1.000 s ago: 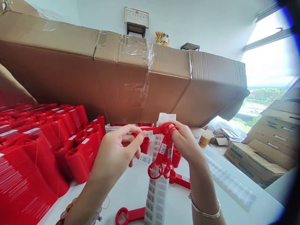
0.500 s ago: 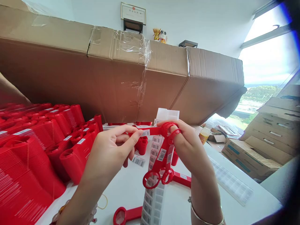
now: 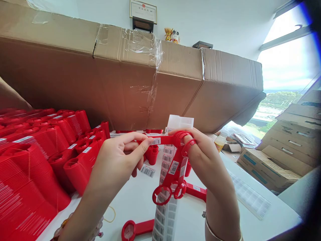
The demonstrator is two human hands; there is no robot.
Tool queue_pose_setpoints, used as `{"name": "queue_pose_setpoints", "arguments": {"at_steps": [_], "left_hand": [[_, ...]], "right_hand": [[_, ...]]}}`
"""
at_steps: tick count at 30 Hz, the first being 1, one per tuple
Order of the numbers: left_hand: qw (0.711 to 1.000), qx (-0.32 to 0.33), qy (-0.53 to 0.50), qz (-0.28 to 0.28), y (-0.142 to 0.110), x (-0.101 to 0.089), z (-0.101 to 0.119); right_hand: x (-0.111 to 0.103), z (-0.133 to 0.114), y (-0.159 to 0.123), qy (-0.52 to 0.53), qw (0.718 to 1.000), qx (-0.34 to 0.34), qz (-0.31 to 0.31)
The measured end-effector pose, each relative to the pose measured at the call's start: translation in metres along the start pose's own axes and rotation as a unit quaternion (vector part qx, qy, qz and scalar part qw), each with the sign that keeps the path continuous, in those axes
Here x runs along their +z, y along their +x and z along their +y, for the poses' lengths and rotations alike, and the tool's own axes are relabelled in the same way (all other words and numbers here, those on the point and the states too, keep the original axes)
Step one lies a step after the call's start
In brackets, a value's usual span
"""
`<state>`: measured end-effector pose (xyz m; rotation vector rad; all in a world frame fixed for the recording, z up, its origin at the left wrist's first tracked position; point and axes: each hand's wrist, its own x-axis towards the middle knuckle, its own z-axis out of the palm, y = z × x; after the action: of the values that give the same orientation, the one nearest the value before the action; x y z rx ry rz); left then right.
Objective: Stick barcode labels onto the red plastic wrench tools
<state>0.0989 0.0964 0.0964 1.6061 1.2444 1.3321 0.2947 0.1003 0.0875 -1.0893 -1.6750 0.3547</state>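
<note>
Above the white table (image 3: pixel 192 222), at centre frame, the left hand (image 3: pixel 125 154) pinches the left end of a near-level red piece (image 3: pixel 166 140), whose right end the right hand (image 3: pixel 199 149) grips along with others hanging down. Best, probably, to brace that piece, square its label (image 3: pixel 156 141) to the edges, then smooth outward.

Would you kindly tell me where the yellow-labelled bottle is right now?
In the head view, the yellow-labelled bottle is on the right side, just right of the right hand and beside a small cardboard box.
</note>
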Motion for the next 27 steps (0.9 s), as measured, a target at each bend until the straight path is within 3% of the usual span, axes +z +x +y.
{"name": "queue_pose_setpoints", "arguments": {"at_steps": [17, 23, 25, 27], "left_hand": [[0.997, -0.028, 0.072, 0.023, 0.003, 0.007, -0.008], [0.969, 0.033, 0.165, 0.179, 0.011, -0.003, -0.021], [0.961, 0.104, 0.116, 0.229, 0.007, -0.006, -0.017], [0.927, 0.209, 0.058, 0.306, 0.002, -0.006, -0.011]], "right_hand": [[0.001, -0.005, -0.001, 0.087, 0.996, -0.01, -0.032], [0.001, 0.008, 0.006, 0.051, 0.998, 0.002, 0.035], [0.0, 0.011, 0.007, 0.054, 0.997, 0.017, 0.056], [0.001, 0.013, 0.008, 0.057, 0.996, 0.027, 0.069]]}}
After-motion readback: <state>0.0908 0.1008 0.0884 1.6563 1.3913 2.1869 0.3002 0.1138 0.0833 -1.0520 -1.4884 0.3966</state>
